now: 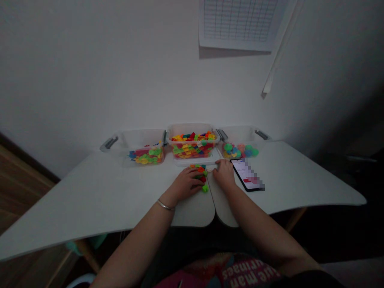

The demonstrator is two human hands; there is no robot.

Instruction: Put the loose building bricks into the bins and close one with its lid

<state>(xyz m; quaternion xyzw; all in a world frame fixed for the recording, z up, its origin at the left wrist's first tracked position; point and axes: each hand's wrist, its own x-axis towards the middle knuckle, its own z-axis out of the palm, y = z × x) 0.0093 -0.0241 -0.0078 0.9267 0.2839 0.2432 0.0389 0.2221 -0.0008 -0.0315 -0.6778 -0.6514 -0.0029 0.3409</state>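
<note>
On the white table, my left hand (189, 183) rests over a small group of coloured plastic building blocks (205, 188) in orange, red and green. Its fingers are slightly apart and reach across the blocks; none is plainly gripped. My right hand (225, 173) is a little to the right, fingers curled in beside the blocks, close to a pale flat lid-like piece (180, 163). Whatever its fingertips hold is too small or hidden to name. Behind both hands stands a clear plastic box (192, 125) filled with mixed blocks.
A phone (247, 175) with a lit screen lies right of my right hand. Clear boxes stand at left (138, 136) and right (240, 134), holding colourful plastic pieces. Two tabletops meet at a seam (213, 200). A wall with a printed sheet (237, 24) rises behind.
</note>
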